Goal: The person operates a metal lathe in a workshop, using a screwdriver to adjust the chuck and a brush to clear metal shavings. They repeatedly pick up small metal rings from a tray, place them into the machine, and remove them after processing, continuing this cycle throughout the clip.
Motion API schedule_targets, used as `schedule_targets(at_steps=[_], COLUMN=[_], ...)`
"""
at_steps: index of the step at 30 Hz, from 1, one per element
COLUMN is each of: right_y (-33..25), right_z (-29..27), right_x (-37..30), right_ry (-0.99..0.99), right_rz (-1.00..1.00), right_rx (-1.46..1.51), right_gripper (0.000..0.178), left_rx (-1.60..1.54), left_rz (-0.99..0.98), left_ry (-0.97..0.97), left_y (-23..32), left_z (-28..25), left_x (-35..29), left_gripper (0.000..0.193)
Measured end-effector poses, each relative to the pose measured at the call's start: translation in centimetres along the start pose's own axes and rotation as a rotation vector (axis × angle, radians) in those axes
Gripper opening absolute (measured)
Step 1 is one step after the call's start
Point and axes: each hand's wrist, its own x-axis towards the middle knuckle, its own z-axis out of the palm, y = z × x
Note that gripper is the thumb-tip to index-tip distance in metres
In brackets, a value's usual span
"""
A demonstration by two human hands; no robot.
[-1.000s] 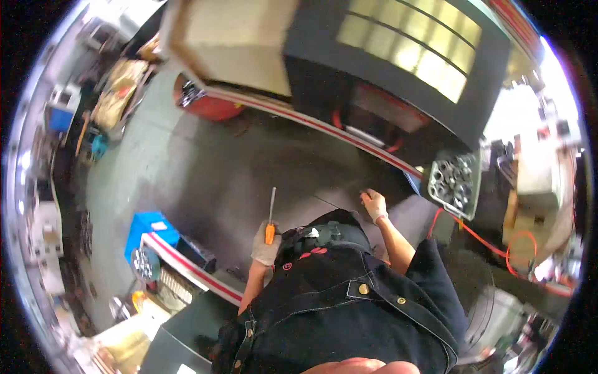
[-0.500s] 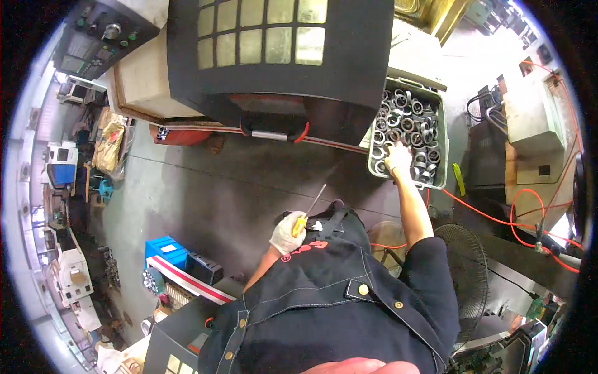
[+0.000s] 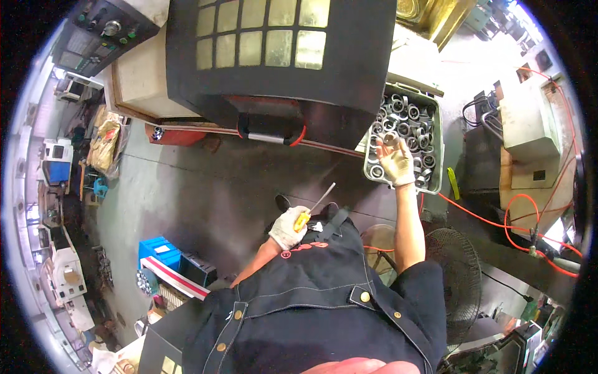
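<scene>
My gloved left hand point(image 3: 287, 229) is closed round the yellow handle of a screwdriver point(image 3: 321, 199) in front of my apron, its metal shaft pointing up and away to the right. Over the near part of a grey-green bin point(image 3: 438, 149), my gloved right hand point(image 3: 397, 163) is turned palm up, with its fingers curled about a metal ring point(image 3: 390, 139). Many similar metal rings point(image 3: 412, 112) lie heaped in the bin, some of them hidden under my hand.
A dark machine point(image 3: 268, 81) with a windowed door and a handle point(image 3: 265, 138) stands ahead. Orange hose point(image 3: 473, 207) runs along the right. A black fan point(image 3: 458, 280) is by my right elbow; a blue box point(image 3: 163, 252) stands at the lower left.
My right hand has turned from palm down among the rings to palm up, drawn back slightly with a ring in its fingers. The left hand keeps the screwdriver, nearly still.
</scene>
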Motion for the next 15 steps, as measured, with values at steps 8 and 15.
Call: schedule_targets(at_steps=[8, 15], right_y=[3.6, 11.0], right_z=[5.7, 11.1], right_x=[6.6, 8.0], right_ry=[0.090, 0.135], right_rz=[-0.648, -0.587], right_rx=[-0.487, -0.420], right_gripper=[0.028, 0.038], left_rx=[0.024, 0.017], left_rz=[0.066, 0.095], left_ry=[-0.138, -0.005], left_y=[-5.1, -12.7], left_z=[-6.6, -14.0], left_x=[1.7, -0.7], left_gripper=[0.042, 0.044])
